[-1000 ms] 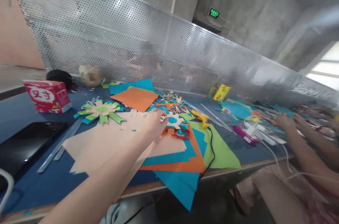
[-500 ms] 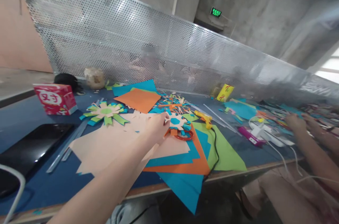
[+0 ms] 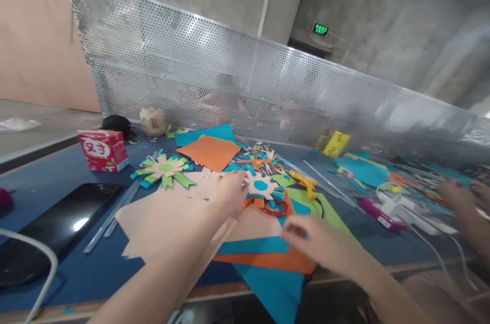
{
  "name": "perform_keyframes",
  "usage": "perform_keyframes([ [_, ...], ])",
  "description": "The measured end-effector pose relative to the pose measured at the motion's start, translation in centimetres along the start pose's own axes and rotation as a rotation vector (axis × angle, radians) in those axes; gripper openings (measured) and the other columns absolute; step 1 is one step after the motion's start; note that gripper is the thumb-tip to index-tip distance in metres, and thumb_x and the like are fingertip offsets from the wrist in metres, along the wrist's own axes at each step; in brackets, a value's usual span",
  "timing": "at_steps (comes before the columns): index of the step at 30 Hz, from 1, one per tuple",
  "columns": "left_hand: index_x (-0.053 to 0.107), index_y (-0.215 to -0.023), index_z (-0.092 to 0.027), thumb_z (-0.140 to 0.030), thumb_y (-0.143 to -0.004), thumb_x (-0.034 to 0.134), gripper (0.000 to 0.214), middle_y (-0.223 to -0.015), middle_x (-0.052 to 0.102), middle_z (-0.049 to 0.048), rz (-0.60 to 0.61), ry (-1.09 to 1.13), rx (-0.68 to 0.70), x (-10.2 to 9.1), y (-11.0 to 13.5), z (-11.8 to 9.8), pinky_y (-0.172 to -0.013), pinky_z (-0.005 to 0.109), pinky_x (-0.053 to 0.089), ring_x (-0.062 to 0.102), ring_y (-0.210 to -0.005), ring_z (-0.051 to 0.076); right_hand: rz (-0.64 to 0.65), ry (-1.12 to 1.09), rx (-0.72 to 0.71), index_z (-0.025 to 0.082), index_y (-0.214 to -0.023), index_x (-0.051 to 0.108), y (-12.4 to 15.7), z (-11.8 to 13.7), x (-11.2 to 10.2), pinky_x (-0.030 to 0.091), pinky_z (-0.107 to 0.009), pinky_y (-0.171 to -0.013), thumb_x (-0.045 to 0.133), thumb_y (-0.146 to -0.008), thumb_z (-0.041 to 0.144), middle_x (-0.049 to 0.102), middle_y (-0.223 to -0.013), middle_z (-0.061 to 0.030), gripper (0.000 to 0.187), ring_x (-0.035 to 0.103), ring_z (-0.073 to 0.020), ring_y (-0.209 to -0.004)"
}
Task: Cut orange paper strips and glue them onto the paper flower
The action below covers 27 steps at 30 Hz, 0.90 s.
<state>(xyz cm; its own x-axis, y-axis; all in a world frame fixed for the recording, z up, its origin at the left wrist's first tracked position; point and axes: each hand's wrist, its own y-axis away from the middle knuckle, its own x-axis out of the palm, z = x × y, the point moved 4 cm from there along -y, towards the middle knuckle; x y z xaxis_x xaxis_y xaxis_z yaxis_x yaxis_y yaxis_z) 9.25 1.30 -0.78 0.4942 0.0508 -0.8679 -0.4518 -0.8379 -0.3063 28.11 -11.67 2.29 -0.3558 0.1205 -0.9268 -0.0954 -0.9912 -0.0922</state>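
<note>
My left hand [image 3: 231,189] is closed in a pinch at the left edge of a layered paper flower [image 3: 261,185], pale petals with a blue centre. Some of its fingertips are hidden behind the hand. Below the flower lie scissors [image 3: 281,210] with red-orange loop handles; their blades are covered. My right hand [image 3: 319,237] hovers over the front of the paper stack, its fingers loosely bent with a gap by the thumb and nothing visible in them. Under both hands spread pale paper sheets [image 3: 153,219], blue paper [image 3: 248,246] and orange paper [image 3: 268,261].
A green, blue and pale paper flower [image 3: 165,168] lies left, by a black phone [image 3: 65,222] and a red box [image 3: 102,150]. A yellow glue gun [image 3: 304,182], clear glue sticks [image 3: 323,177] and paper scraps [image 3: 256,155] lie behind. A co-worker's hands [image 3: 459,194] are at right.
My right hand has come into view from the lower right, over the paper stack near the scissors. My left hand stays at the paper flower. The whole view has shifted slightly.
</note>
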Motion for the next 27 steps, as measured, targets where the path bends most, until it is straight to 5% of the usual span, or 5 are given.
perform_keyframes([
  [3, 0.056, -0.097, -0.017, -0.027, -0.075, 0.044, 0.027, -0.097, 0.062, 0.0091, 0.023, -0.005, 0.033, 0.4, 0.3, -0.3, -0.073, 0.035, 0.040, 0.056, -0.091, 0.025, 0.025, 0.075, 0.124, 0.019, -0.064, 0.054, -3.2, 1.1, 3.7, 0.033, -0.022, -0.051, 0.049, -0.077, 0.037, 0.059, -0.064, -0.0020, 0.023, 0.054, -0.0133, -0.058],
  [8, 0.058, -0.097, -0.022, -0.045, -0.071, 0.050, 0.035, -0.098, 0.061, 0.0067, 0.018, -0.005, 0.247, 0.7, 1.1, -1.7, -0.082, 0.040, 0.034, 0.051, -0.096, 0.026, 0.030, 0.049, 0.194, 0.020, -0.046, 0.036, -6.8, -0.8, 4.7, 0.025, -0.023, -0.046, 0.039, -0.079, 0.042, 0.043, -0.045, 0.0010, 0.040, 0.045, -0.0129, -0.047],
  [12, 0.060, -0.086, -0.021, -0.055, -0.061, 0.058, 0.042, -0.088, 0.061, 0.0068, 0.047, -0.094, 0.411, 1.1, 1.5, -2.8, -0.080, 0.043, 0.033, 0.052, -0.088, 0.026, 0.052, -0.038, 0.205, 0.020, -0.045, 0.035, -7.2, -1.5, 4.9, 0.028, -0.024, -0.048, 0.039, -0.077, 0.049, 0.038, -0.042, 0.0028, 0.043, 0.045, -0.0129, -0.046],
  [18, 0.058, -0.071, -0.016, -0.029, -0.077, 0.045, 0.019, -0.075, 0.062, 0.0058, 0.019, -0.193, 0.468, 1.3, 1.2, -3.3, -0.069, 0.033, 0.038, 0.057, -0.076, 0.021, 0.004, -0.233, 0.301, 0.019, -0.058, 0.046, -7.6, -0.4, 4.1, 0.037, -0.024, -0.049, 0.033, -0.077, 0.055, 0.059, -0.059, -0.0018, 0.043, 0.056, -0.0143, -0.056],
  [27, 0.060, -0.073, -0.017, -0.031, -0.079, 0.045, 0.021, -0.077, 0.062, 0.0053, -0.045, -0.148, 0.556, 1.5, 1.6, -4.1, -0.070, 0.032, 0.038, 0.055, -0.080, 0.020, -0.051, -0.446, 0.396, 0.019, -0.068, 0.043, -8.2, 0.2, 4.9, 0.043, -0.023, -0.037, 0.044, -0.074, 0.037, 0.065, -0.066, -0.0048, 0.019, 0.061, -0.0167, -0.051],
])
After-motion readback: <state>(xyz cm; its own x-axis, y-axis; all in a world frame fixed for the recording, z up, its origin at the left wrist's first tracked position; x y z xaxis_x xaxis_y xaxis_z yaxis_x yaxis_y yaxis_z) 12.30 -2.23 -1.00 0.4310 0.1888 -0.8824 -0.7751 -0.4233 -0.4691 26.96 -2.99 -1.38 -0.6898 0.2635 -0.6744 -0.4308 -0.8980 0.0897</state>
